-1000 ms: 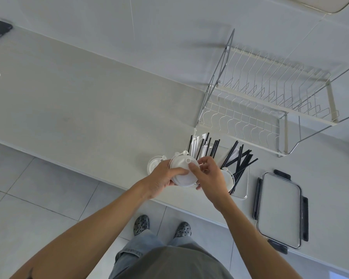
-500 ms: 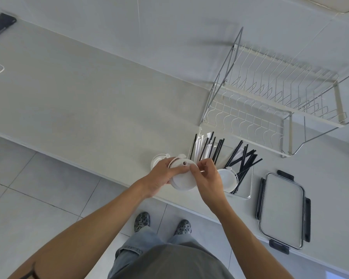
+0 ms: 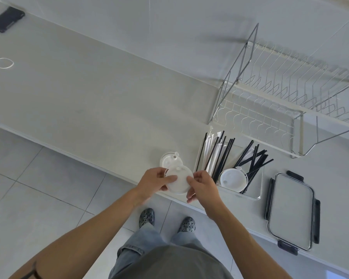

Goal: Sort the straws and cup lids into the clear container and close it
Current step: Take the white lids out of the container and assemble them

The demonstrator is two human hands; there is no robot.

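Seen from above, both hands held one white cup lid (image 3: 178, 181) over the bench (image 3: 89, 97) edge: the left hand (image 3: 155, 183) gripped its left rim, the right hand (image 3: 203, 187) pinched its right rim. Another lid (image 3: 170, 159) lay just behind. The clear container (image 3: 254, 190), to the right, held straws (image 3: 222, 156) and a lid (image 3: 233, 179); its cover (image 3: 291, 211) lay beside it.

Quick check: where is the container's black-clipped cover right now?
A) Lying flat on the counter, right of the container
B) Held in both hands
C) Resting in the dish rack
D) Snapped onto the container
A: the cover lies flat on the counter right of the open clear container, while both hands hold a white cup lid.
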